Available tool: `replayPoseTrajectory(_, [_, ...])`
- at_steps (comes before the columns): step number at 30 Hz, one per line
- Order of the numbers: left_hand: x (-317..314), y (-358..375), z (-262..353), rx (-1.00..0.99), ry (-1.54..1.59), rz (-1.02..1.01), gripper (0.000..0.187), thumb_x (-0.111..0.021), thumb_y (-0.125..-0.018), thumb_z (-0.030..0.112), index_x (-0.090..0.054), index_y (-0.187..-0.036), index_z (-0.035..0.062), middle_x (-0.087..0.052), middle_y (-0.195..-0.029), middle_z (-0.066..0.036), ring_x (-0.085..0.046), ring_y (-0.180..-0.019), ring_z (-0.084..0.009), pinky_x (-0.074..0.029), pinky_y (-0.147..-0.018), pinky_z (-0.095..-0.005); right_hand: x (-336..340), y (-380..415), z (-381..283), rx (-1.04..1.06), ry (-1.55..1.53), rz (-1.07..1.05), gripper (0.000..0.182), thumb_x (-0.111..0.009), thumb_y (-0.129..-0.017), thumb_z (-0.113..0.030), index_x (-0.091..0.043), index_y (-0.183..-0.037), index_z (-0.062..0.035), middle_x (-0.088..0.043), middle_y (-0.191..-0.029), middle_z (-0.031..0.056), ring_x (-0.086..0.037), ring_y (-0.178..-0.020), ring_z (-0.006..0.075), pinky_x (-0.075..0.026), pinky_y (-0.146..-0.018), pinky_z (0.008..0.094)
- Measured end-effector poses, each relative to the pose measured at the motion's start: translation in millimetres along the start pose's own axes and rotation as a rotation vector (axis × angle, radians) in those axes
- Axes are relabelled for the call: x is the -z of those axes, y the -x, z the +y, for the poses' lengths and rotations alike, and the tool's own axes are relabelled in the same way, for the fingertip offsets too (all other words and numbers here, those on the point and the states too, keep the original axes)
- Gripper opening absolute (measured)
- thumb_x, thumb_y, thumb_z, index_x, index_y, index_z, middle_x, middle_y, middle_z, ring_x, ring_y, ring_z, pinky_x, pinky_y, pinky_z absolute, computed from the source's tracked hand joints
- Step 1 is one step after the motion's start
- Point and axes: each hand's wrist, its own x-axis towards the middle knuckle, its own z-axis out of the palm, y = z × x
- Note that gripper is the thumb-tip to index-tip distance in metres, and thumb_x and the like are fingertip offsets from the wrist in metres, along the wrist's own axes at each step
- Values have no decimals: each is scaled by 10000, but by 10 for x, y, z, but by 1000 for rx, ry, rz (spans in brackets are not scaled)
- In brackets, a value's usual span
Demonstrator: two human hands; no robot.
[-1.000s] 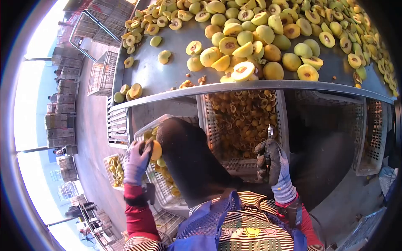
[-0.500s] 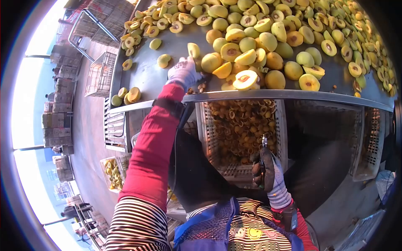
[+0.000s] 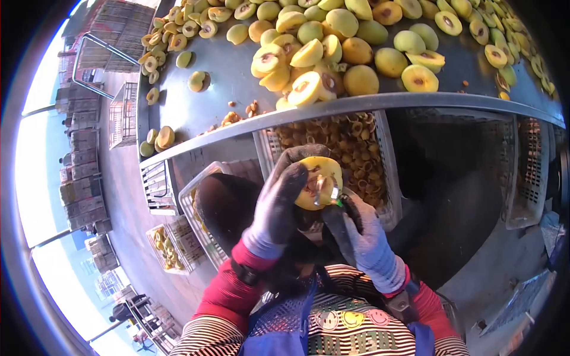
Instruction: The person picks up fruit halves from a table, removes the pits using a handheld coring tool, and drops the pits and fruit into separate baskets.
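Observation:
In front of my body, over a crate, my left hand in a dark-palmed knit glove grips a halved yellow peach. The cut face points toward me, with a brownish pit area in the middle. My gloved right hand closes around a small hand tool with a shiny curved metal end and a bit of green. That metal end lies against the centre of the peach half. Most of the tool's handle is hidden by my fingers.
A metal table ahead bears many peach halves, with loose pits by its raised edge. Below stands a crate of ring-shaped peach scraps. More crates sit at left, including one with fruit.
My left hand has come back from the table with a peach half. My right hand has risen, bringing the tool to the fruit. The view has shifted slightly.

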Motion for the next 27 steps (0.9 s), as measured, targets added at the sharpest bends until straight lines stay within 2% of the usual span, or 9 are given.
replayPoseTrajectory(6, [-177,189,-182,-225,-388,194,328,-447,-994,268,-544,-1166,6,-589,-1074,-77,-544,-971,-127,-443,-869,-270,-70,210,31,-133,16,-65,332,-555,-900,-119,-502,-1155,87,-606,-906,262,-618,-795,382,-490,-690,379])
replayPoseTrajectory(9, [-206,263,-241,-311,-410,205,329,-444,-995,253,-556,-1160,-8,-612,-1065,-83,-546,-968,-119,-442,-867,-267,-165,365,123,43,189,-14,328,-542,-914,-135,-505,-1160,80,-609,-880,229,-621,-779,313,-486,-689,362])
replayPoseTrajectory(15, [-185,388,-167,-314,-488,92,310,-444,-988,218,-569,-1145,-19,-641,-1025,-71,-573,-885,-105,-477,-771,-247,-251,576,89,-99,-139,8,373,-549,-944,-261,-517,-1123,65,-608,-823,96,-549,-683,140,-458,-605,297])
replayPoseTrajectory(17, [-171,411,-32,-238,-571,-29,298,-452,-977,201,-572,-1141,-18,-650,-973,-67,-575,-789,-92,-489,-687,-238,-82,492,-126,-655,-721,-260,272,-477,-981,-245,-519,-1106,-7,-586,-905,123,-605,-761,182,-503,-670,255])
replayPoseTrajectory(18, [-131,375,-50,-259,-529,-87,288,-465,-968,194,-569,-1130,-20,-643,-940,-70,-562,-761,-87,-489,-667,-245,-101,483,-109,-650,-720,-264,272,-477,-981,-245,-519,-1106,-7,-586,-905,123,-605,-761,182,-503,-670,255])
replayPoseTrajectory(20, [-64,299,-32,-221,-643,-190,365,-474,-948,284,-570,-1139,-12,-620,-880,-12,-518,-707,-37,-433,-640,-189,-156,465,-57,-1025,-2013,-600,470,-422,-947,-536,-491,-861,-79,-458,-568,1,-392,-401,57,-300,-364,186])
replayPoseTrajectory(24, [-3,227,-309,-630,-811,-195,401,-444,-971,356,-586,-1100,4,-622,-911,-48,-566,-809,-97,-461,-709,-246,-251,487,-53,-867,-2430,-642,469,-385,-955,-539,-455,-814,-98,-408,-542,-8,-349,-369,71,-283,-342,205])
replayPoseTrajectory(25, [-40,342,-326,-33,-221,-37,439,-406,-984,387,-592,-1086,2,-625,-957,-73,-575,-857,-124,-469,-746,-269,-259,501,-28,-796,-2318,-605,463,-371,-962,-532,-451,-813,-101,-406,-540,-9,-351,-367,78,-298,-351,220])
replayPoseTrajectory(27, [23,487,-334,-191,-241,156,440,-378,-995,374,-592,-1084,0,-618,-976,-82,-583,-881,-140,-482,-765,-275,-202,442,11,-773,-2302,-618,463,-368,-963,-532,-451,-813,-102,-400,-539,-12,-343,-365,80,-302,-356,225])
